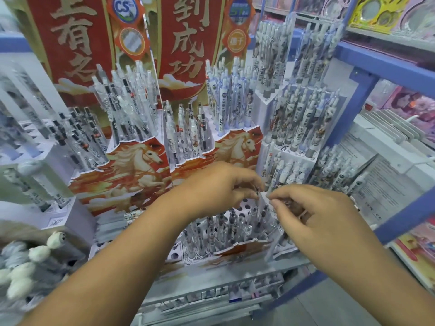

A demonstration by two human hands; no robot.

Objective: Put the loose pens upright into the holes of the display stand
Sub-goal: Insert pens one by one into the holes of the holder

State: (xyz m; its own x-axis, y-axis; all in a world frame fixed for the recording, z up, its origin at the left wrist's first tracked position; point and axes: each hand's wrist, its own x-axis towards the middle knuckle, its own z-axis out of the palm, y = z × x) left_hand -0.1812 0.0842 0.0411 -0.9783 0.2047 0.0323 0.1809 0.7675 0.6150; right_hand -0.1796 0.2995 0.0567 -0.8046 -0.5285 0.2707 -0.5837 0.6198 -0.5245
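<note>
Your left hand [219, 189] is above the lowest tier of the display stand [141, 170], with the fingers curled narrow and the fingertips pinching the top of a thin pen [258, 196]. This pen stands upright at the far right part of that tier; whether its tip is already inside a hole, you cannot tell, because other pens cover it. Your right hand [313, 215] is just beside the left one, on its right, fingers bent, thumb and forefinger almost touching the same pen top. If this hand holds anything, you cannot tell from this view.

Below both hands, the near row of pens [223, 231] stands upright in the holes, and some empty holes [244, 203] show as dark ovals on the far side of them. Higher tiers, far and left, are full of white pens behind the red panel with the horse. A blue shelf frame [367, 67] rises on the right.
</note>
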